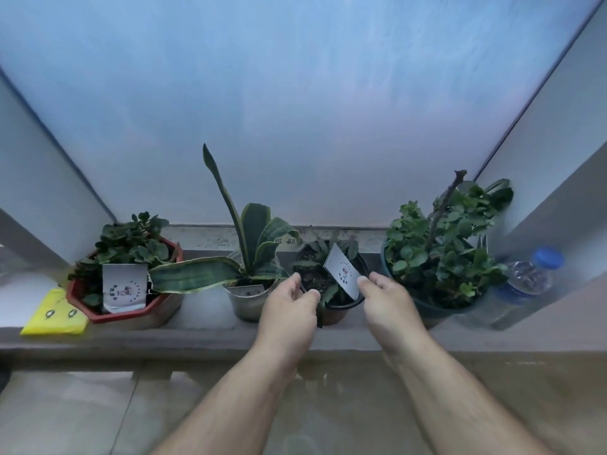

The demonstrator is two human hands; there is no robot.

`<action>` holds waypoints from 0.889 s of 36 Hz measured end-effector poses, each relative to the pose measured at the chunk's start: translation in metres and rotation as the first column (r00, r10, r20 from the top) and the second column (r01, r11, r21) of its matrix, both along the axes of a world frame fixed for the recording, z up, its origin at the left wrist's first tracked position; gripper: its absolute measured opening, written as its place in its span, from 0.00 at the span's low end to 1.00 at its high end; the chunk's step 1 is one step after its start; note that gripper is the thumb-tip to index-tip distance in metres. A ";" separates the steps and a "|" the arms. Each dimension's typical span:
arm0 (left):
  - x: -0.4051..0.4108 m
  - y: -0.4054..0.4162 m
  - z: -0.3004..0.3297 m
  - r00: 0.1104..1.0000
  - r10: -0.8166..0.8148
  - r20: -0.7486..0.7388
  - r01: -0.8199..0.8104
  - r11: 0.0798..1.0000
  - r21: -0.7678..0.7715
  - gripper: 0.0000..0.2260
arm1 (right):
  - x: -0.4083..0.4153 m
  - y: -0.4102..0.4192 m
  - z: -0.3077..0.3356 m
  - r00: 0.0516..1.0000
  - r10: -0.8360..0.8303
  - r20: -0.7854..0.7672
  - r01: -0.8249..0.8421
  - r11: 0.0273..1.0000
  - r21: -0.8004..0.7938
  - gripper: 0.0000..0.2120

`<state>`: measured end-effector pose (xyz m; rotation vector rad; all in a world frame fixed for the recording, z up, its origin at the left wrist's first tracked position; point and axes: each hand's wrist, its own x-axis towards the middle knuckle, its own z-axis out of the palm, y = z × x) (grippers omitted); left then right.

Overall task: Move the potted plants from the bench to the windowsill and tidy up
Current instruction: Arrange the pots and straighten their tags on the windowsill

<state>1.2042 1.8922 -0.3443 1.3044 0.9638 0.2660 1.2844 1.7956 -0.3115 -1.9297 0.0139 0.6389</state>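
Four potted plants stand in a row on the windowsill [203, 336]. From nine o'clock to three o'clock these are: a red octagonal pot [131, 310] with a white tag, a metal pot [246, 302] holding a long-leaved plant, a small dark pot [335, 303] at centre, and a large dark green pot [437, 305] with a bushy plant.

The left hand [289, 310] sits at the small dark pot's nine o'clock side, fingers curled with the tips on its rim. The right hand [386, 307] sits at its three o'clock side, fingers partly curled, tips at the rim just beside a white tag [341, 274] that leans out of the soil. Whether the right hand has hold of the pot or only touches it cannot be told. The pot appears to rest on the sill; no gap under it is visible.

Other items: a yellow packet [54, 315] at nine o'clock beside the red pot, and a plastic bottle [528, 284] at three o'clock beside the green pot.

Risks, as judged:
- The small pot stands near the sill's front edge (a pull toward six o'clock could drop it to the floor).
- A long leaf of the metal pot's plant lies across toward the red pot; shifting either pot could bend it.
- The right fingertips could knock the tilted tag loose.
- The bottle stands tight against the green pot and could topple if that pot is nudged.
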 end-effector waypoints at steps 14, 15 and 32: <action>-0.003 0.006 0.000 0.999 0.039 -0.026 -0.039 0.999 0.002 0.26 | 0.003 -0.014 -0.023 0.997 -0.029 -0.065 0.037 0.991 0.131 0.19; -0.003 0.005 0.001 0.998 0.051 -0.043 -0.051 0.999 0.008 0.23 | 0.004 -0.012 -0.021 0.997 -0.020 -0.069 0.029 0.990 0.138 0.20; -0.013 0.010 0.002 0.998 -0.052 -0.038 0.055 0.995 0.081 0.24 | 0.010 -0.013 -0.037 0.995 0.089 0.038 -0.091 0.994 0.066 0.10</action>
